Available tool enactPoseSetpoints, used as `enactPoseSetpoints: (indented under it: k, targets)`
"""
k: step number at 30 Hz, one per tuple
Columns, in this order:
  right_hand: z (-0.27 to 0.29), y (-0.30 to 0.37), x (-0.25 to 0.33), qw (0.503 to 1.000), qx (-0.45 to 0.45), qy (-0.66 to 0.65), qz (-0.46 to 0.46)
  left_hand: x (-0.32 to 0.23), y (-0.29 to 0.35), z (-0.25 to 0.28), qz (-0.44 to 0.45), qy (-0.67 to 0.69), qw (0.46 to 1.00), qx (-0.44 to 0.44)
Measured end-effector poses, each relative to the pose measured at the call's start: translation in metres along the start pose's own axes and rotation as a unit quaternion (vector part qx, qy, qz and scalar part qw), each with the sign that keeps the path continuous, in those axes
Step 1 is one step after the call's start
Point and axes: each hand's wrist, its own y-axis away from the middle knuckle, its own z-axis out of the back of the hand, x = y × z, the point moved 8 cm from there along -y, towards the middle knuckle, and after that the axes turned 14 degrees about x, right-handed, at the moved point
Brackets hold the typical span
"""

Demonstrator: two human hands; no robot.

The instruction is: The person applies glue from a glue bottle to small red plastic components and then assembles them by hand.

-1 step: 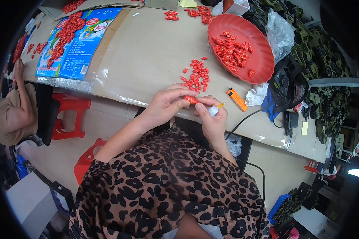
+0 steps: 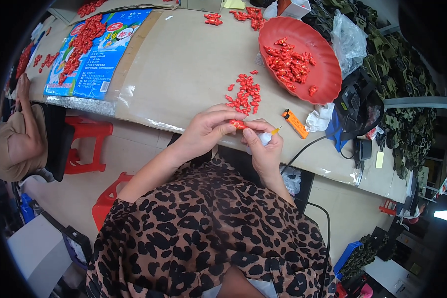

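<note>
Over the table's near edge, my left hand (image 2: 207, 131) pinches a small glossy red figure (image 2: 238, 124) with gold flecks between thumb and fingers. The fingertips of my right hand (image 2: 266, 150) meet the figure's other end. Tucked in that same right hand is a small white dropper bottle (image 2: 264, 139), its yellow tip (image 2: 275, 131) pointing up and to the right; the fingers cover much of it. Just beyond my hands lies a loose pile of small red parts (image 2: 246, 94). Farther right, a red scalloped bowl (image 2: 328, 74) holds many larger red pieces (image 2: 292, 67).
An orange cutter-like tool (image 2: 295, 123) and crumpled white tissue (image 2: 320, 118) lie right of my hands. More red pieces cover a blue printed sheet (image 2: 97, 74) at left. A black cable (image 2: 303, 149) crosses the table edge. Another person (image 2: 22, 139) sits at far left near red stools (image 2: 89, 144).
</note>
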Motion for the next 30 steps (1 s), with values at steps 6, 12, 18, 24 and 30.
enactPoseSetpoints:
  k: [6,12,18,24,30]
  targets:
    - [0.001,0.001,0.001,1.000,-0.005,0.001,0.004,-0.005,-0.001,-0.002,-0.001,-0.060,0.998,0.012]
    - [0.002,0.001,-0.001,0.999,-0.014,-0.006,-0.047,-0.002,0.000,-0.001,0.018,-0.054,0.998,0.009]
    - [0.006,-0.004,-0.008,0.991,-0.005,-0.055,-0.125,-0.002,-0.001,0.000,0.038,-0.151,0.988,0.016]
    - [0.004,-0.011,-0.011,0.980,0.022,-0.083,-0.177,0.006,-0.003,0.001,0.067,-0.031,0.997,0.008]
    - [0.003,-0.014,-0.011,0.972,0.028,-0.089,-0.214,0.015,-0.003,-0.002,0.081,0.107,0.991,0.029]
